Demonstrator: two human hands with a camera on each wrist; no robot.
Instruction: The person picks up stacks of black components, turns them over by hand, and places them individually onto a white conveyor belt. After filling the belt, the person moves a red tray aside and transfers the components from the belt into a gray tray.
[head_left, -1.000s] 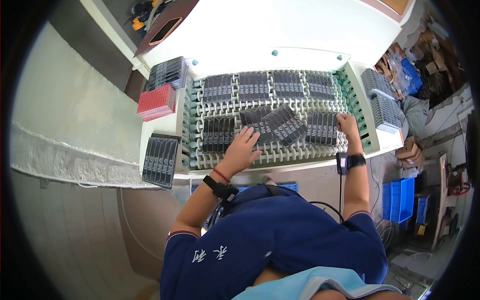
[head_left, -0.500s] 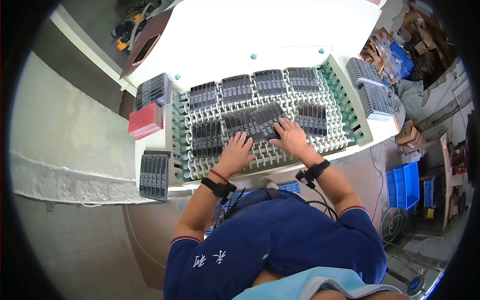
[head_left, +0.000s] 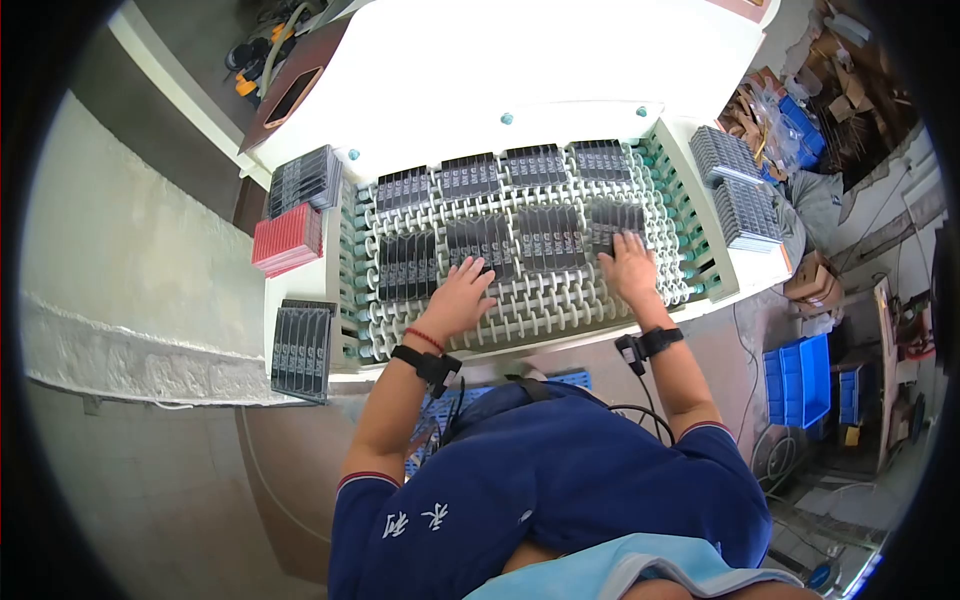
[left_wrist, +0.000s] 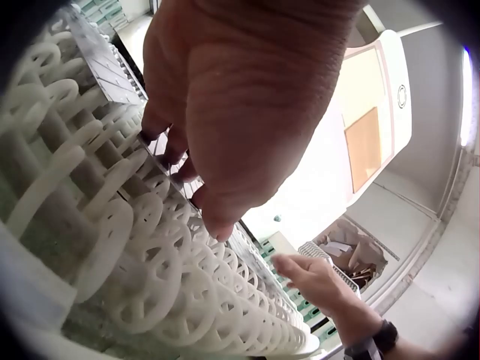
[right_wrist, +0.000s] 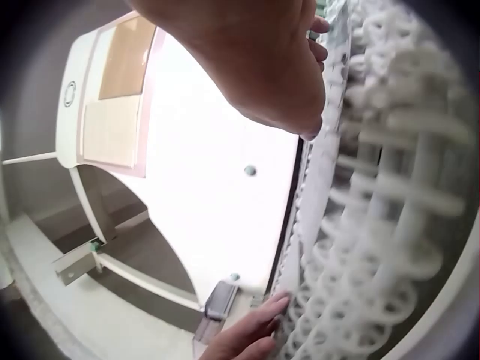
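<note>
One dark panel [head_left: 486,240] lies partly under the extended, released fingers of the left hand [head_left: 458,300]; an end panel [head_left: 613,214] lies partly under those of the right hand [head_left: 630,270], likewise uncurled. A third panel [head_left: 550,238] lies between the two sets of fingers; the white roller bed [head_left: 560,318] beneath carries all three.

On the left, a rough, pale grey plastered wall [head_left: 140,235] above a coarse grey ledge [head_left: 150,352]. On the right, a dull brown floor [head_left: 720,352], a blue plastic crate [head_left: 798,385] and a brown cardboard box [head_left: 812,282]. High up, a narrow, bright white light strip [left_wrist: 468,101].
</note>
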